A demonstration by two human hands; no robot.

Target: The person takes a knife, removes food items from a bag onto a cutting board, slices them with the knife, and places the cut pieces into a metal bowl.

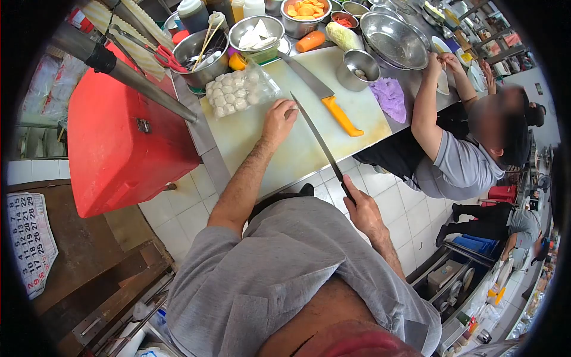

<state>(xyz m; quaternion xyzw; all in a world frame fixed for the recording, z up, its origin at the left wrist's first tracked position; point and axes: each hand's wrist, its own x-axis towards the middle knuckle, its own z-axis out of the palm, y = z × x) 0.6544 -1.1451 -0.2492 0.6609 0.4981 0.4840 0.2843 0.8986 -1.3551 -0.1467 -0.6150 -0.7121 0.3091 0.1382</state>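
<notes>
My right hand [361,207] is wrapped round the black handle of a long knife [316,132], whose blade reaches up and left over the white cutting board [250,157]. Close to the blade's tip, my left hand [279,122] is over the board with its fingers closed on a small pale piece. Just above that hand lies a clear plastic bag of white balls [233,93]. A second knife with a yellow handle [342,116] rests on the board to the right of the blade. The small metal pot [358,70] at the board's far right holds a few pale pieces.
Behind the board stand bowls with sliced carrots [306,8] and white pieces [257,35], plus a pot of utensils [201,55]. A purple cloth [389,100] lies right. A red box [128,137] stands left. A co-worker [464,160] works close at the right.
</notes>
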